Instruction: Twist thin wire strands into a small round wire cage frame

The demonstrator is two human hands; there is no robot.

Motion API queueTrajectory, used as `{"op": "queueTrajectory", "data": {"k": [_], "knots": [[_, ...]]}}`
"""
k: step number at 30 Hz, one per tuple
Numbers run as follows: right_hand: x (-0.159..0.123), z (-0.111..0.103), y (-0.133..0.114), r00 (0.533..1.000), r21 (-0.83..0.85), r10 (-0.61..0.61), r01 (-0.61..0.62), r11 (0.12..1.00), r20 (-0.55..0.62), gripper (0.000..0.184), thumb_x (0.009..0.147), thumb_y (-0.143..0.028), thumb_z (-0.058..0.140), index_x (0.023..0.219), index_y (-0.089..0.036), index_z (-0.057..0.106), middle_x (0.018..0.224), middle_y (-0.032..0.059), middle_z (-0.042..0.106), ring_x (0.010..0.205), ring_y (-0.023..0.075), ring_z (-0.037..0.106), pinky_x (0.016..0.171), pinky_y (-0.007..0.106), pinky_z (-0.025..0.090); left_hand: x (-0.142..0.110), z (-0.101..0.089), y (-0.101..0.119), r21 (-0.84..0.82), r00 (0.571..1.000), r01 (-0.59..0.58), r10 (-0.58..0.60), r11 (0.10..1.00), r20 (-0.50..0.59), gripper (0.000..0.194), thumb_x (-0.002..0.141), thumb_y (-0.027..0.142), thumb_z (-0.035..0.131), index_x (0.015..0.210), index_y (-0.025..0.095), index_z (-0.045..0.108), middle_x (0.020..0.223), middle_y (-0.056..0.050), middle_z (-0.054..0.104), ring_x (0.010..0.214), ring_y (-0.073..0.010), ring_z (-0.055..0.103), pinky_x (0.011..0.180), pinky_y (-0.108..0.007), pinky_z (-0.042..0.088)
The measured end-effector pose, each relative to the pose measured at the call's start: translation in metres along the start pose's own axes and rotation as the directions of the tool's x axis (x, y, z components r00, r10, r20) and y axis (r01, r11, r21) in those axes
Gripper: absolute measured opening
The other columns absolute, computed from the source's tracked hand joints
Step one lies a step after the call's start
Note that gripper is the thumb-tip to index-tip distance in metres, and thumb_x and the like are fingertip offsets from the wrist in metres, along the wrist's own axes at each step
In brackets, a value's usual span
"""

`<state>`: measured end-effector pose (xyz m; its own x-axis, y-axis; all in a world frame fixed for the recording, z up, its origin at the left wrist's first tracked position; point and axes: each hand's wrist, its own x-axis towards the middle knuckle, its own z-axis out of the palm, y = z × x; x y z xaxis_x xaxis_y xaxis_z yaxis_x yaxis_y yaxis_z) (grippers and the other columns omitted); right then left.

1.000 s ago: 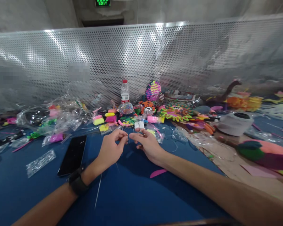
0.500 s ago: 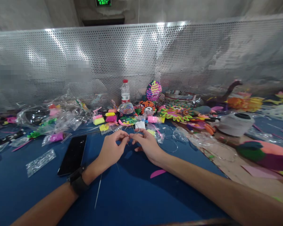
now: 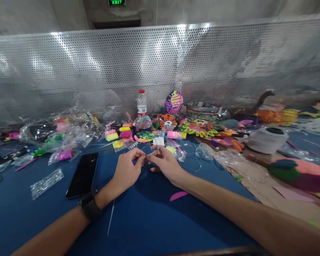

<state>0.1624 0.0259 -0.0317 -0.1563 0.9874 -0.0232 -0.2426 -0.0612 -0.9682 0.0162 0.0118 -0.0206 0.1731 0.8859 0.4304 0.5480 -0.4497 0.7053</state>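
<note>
My left hand (image 3: 128,170) is closed in a pinch, thumb against forefinger, above the blue table. Almost touching it, my right hand (image 3: 167,164) is closed at thumb and forefinger, its lower fingers curled beneath. What lies between the fingertips is too small to make out; thin strands show near them. A white paper tag (image 3: 158,141) is just beyond the right fingers. Right of that hand a clear thin line (image 3: 193,170) curves on the table. A pink plastic clay knife (image 3: 178,196) rests under the right forearm, and a thin pale stick (image 3: 111,217) lies nearer me.
A black phone (image 3: 82,175) and a clear bubble-like plastic sheet (image 3: 47,183) lie to the left. Behind the hands are bagged coloured clay (image 3: 126,134), a red-capped bottle (image 3: 142,104) and a flower-like clay piece (image 3: 200,127). A perforated metal screen (image 3: 128,64) stands at the back.
Both hands keep their pinch and have shifted only slightly, with the fingertips a little to the left. The objects on the table have not moved.
</note>
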Motion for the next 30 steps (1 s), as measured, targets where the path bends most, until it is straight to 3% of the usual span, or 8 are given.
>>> {"op": "queueTrajectory", "data": {"k": [17, 24, 27, 30], "knots": [[-0.0008, 0.0014, -0.0003, 0.999, 0.074, 0.02, -0.022, 0.997, 0.035, 0.042, 0.058, -0.025, 0.077, 0.09, -0.022, 0.049, 0.062, -0.0067, 0.059, 0.061, 0.0121, 0.061, 0.054, 0.024, 0.05, -0.0033, 0.0045, 0.0082, 0.057, 0.987, 0.049, -0.039, 0.997, -0.154, 0.007, 0.082, 0.019, 0.054, 0.079, 0.019, 0.06, 0.072, -0.002, 0.069, 0.067, -0.018, 0.068, 0.062, -0.029, 0.055], [0.0011, 0.0006, 0.0011, 0.999, 0.072, 0.033, -0.034, 0.997, 0.012, 0.042, 0.059, -0.025, 0.077, 0.089, -0.022, 0.049, 0.062, -0.0067, 0.06, 0.062, 0.0116, 0.061, 0.054, 0.023, 0.05, 0.0001, 0.0001, 0.0023, -0.073, 0.996, 0.062, -0.066, 0.995, -0.058, 0.01, 0.083, 0.023, 0.057, 0.082, 0.02, 0.066, 0.081, -0.003, 0.073, 0.073, -0.019, 0.07, 0.066, -0.031, 0.059], [0.0013, -0.0001, 0.0007, 0.999, 0.075, 0.04, -0.041, 0.996, 0.007, 0.042, 0.059, -0.027, 0.079, 0.089, -0.023, 0.049, 0.064, -0.006, 0.06, 0.067, 0.0132, 0.063, 0.055, 0.023, 0.051, 0.002, -0.0016, 0.0008, -0.153, 0.994, 0.071, -0.082, 0.986, -0.068, 0.011, 0.082, 0.028, 0.06, 0.083, 0.02, 0.067, 0.084, -0.004, 0.073, 0.075, -0.0196, 0.07, 0.067, -0.031, 0.06], [0.001, -0.0008, -0.0006, 0.998, 0.087, 0.058, -0.058, 0.994, 0.0, 0.043, 0.058, -0.03, 0.08, 0.087, -0.023, 0.05, 0.065, -0.0051, 0.061, 0.073, 0.0151, 0.064, 0.057, 0.024, 0.052, 0.0025, -0.0022, 0.0013, -0.197, 0.988, 0.092, -0.114, 0.976, -0.106, 0.011, 0.08, 0.03, 0.063, 0.081, 0.019, 0.061, 0.074, -0.003, 0.071, 0.07, -0.0196, 0.07, 0.065, -0.031, 0.059]]}}
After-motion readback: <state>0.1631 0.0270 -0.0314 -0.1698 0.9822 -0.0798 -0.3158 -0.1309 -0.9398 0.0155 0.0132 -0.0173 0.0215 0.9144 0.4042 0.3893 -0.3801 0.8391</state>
